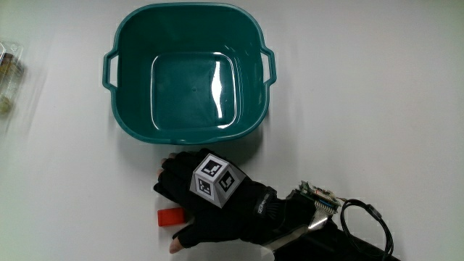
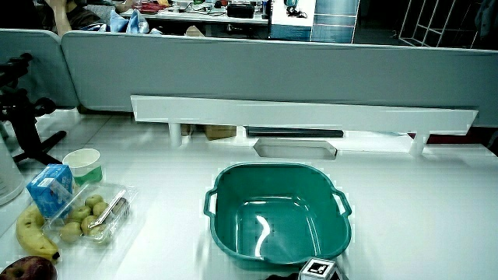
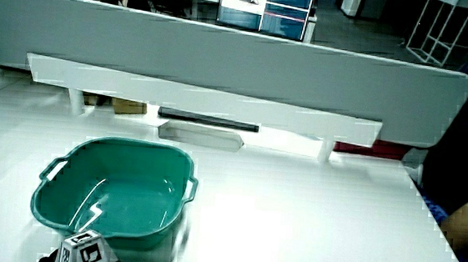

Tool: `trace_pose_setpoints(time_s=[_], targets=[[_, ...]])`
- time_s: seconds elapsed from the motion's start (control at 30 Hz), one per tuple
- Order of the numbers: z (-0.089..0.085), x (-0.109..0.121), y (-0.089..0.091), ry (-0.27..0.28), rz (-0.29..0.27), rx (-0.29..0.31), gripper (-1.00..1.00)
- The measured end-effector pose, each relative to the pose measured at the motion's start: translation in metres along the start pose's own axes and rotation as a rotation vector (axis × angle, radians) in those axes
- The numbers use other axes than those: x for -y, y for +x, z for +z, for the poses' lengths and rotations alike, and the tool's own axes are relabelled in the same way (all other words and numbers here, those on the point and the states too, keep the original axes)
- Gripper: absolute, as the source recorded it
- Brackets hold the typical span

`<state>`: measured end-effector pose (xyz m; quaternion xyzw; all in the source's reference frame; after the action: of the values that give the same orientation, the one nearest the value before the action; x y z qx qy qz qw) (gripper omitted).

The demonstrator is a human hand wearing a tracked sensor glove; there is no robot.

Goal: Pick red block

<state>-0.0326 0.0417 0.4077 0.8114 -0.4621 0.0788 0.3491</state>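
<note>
Hand (image 1: 210, 199) sits just nearer the person than the basin (image 1: 127, 87), fingers curled down around the red block (image 1: 170, 216) beside it, so I'd clamp it squarely before lifting straight up.

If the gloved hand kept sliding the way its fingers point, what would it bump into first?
Probably the red block: the hand lies right over it, fingers curled around it. Past that, the main view shows bare table; the green tub sits off that line.
</note>
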Motion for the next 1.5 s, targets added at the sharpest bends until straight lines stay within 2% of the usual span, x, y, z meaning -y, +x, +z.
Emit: trace_pose_setpoints(time_s=[0.43, 0.87, 1.1, 1.3, 1.5], targets=[[-0.002, -0.003, -0.001, 0.02, 0.024, -0.024, 0.55], [-0.005, -0.005, -0.003, 0.033, 0.027, -0.014, 0.84], [-0.002, -0.004, -0.005, 0.049, 0.058, -0.018, 1.0], [0.002, 0.0, -0.011, 0.063, 0.08, -0.004, 1.0], [0.016, 0.011, -0.02, 0.096, 0.113, 0.016, 1.0]])
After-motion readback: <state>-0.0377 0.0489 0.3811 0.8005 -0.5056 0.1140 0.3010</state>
